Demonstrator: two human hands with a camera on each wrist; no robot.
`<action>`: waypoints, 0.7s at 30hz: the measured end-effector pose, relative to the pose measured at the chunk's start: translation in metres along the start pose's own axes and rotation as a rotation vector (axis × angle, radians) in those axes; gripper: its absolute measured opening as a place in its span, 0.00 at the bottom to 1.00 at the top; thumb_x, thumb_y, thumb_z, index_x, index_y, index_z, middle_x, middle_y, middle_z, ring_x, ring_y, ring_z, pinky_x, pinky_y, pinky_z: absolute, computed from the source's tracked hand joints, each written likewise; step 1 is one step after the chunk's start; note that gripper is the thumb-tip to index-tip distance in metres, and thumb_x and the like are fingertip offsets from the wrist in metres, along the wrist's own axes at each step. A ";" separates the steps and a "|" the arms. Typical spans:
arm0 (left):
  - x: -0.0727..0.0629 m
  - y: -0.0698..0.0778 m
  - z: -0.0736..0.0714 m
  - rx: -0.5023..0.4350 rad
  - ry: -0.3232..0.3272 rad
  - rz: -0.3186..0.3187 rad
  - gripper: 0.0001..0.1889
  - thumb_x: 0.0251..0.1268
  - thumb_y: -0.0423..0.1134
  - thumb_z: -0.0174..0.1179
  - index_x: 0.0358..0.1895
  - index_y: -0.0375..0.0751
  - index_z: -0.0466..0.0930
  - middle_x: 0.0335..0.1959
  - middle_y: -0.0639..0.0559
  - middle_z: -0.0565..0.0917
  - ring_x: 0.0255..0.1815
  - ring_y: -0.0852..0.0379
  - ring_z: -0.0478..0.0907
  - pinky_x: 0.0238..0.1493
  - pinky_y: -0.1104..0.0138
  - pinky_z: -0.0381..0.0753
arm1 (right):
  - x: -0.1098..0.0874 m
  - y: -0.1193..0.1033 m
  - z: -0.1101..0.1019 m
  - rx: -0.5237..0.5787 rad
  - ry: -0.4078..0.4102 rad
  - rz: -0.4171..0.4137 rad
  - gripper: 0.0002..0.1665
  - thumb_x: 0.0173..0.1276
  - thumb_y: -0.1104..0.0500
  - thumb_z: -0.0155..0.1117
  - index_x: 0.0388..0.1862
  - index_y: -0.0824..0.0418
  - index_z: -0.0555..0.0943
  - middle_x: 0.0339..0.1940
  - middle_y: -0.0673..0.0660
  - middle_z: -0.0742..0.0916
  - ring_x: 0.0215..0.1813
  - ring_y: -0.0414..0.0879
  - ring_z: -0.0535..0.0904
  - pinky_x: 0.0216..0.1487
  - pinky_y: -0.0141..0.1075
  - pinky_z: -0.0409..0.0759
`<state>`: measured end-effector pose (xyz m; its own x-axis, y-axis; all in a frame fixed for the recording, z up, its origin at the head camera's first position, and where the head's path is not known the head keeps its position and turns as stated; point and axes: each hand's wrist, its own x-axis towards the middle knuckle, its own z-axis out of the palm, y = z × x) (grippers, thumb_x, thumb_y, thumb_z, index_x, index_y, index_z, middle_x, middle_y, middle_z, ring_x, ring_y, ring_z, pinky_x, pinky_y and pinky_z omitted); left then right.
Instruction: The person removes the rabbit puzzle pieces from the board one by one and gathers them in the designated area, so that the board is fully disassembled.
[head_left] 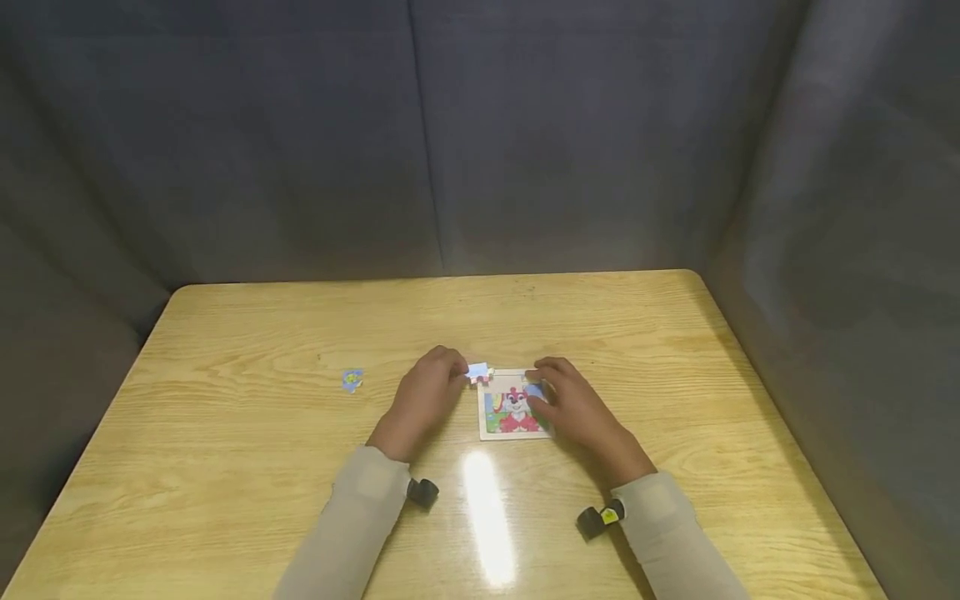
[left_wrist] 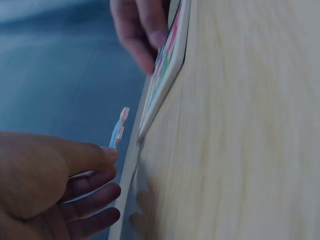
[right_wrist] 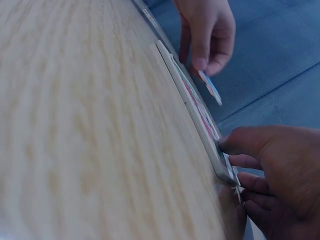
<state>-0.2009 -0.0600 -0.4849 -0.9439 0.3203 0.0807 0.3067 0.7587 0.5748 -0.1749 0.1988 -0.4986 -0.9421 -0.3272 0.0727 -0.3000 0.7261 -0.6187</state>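
Observation:
A jigsaw puzzle board [head_left: 513, 437] with a pale frame lies flat on the table. Its picture shows a red-and-white cartoon animal, and bare backing is visible along the upper part. My left hand [head_left: 430, 392] pinches a light-blue puzzle piece [head_left: 477, 372] between thumb and fingers. The piece [left_wrist: 119, 129] is held tilted, just above the board's upper left corner. At the right side of the board, my right hand [head_left: 573, 400] holds the edge, its thumb [right_wrist: 235, 141] on the picture and the fingers by the far corner. That hand hides the board's right part.
Another blue puzzle piece with a yellow patch [head_left: 352, 380] lies on the wooden table [head_left: 247, 467], left of my left hand. Dark grey curtains [head_left: 300, 150] stand behind the table and along both sides. A bright reflection crosses the tabletop in front of the board.

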 end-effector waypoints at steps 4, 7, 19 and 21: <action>-0.007 -0.017 -0.012 0.008 0.027 -0.023 0.06 0.69 0.38 0.60 0.45 0.42 0.81 0.48 0.51 0.79 0.49 0.52 0.78 0.51 0.61 0.81 | 0.001 0.000 0.000 0.011 -0.004 0.000 0.25 0.69 0.53 0.65 0.61 0.61 0.77 0.67 0.59 0.72 0.68 0.57 0.67 0.69 0.52 0.66; -0.012 -0.028 -0.020 -0.001 0.031 -0.042 0.07 0.70 0.38 0.59 0.45 0.41 0.81 0.51 0.48 0.79 0.51 0.51 0.77 0.52 0.59 0.80 | 0.000 0.001 -0.001 0.006 -0.005 0.006 0.25 0.68 0.54 0.65 0.62 0.62 0.77 0.67 0.60 0.72 0.68 0.58 0.67 0.69 0.53 0.66; -0.021 -0.060 -0.045 -0.014 0.053 -0.092 0.08 0.70 0.38 0.60 0.46 0.38 0.80 0.52 0.43 0.78 0.54 0.45 0.77 0.55 0.53 0.79 | 0.002 0.000 0.000 0.010 -0.009 0.005 0.25 0.68 0.54 0.65 0.61 0.62 0.78 0.66 0.60 0.72 0.68 0.59 0.67 0.68 0.54 0.66; -0.021 -0.063 -0.047 -0.005 0.051 -0.104 0.08 0.70 0.37 0.59 0.47 0.38 0.80 0.51 0.43 0.79 0.52 0.46 0.77 0.53 0.53 0.80 | 0.001 -0.001 0.000 0.016 -0.009 0.006 0.25 0.68 0.55 0.65 0.61 0.63 0.78 0.66 0.60 0.72 0.68 0.59 0.67 0.68 0.54 0.66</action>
<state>-0.2061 -0.1418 -0.4845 -0.9755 0.2111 0.0620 0.2067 0.7835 0.5860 -0.1761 0.1979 -0.4977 -0.9425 -0.3284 0.0620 -0.2918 0.7183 -0.6315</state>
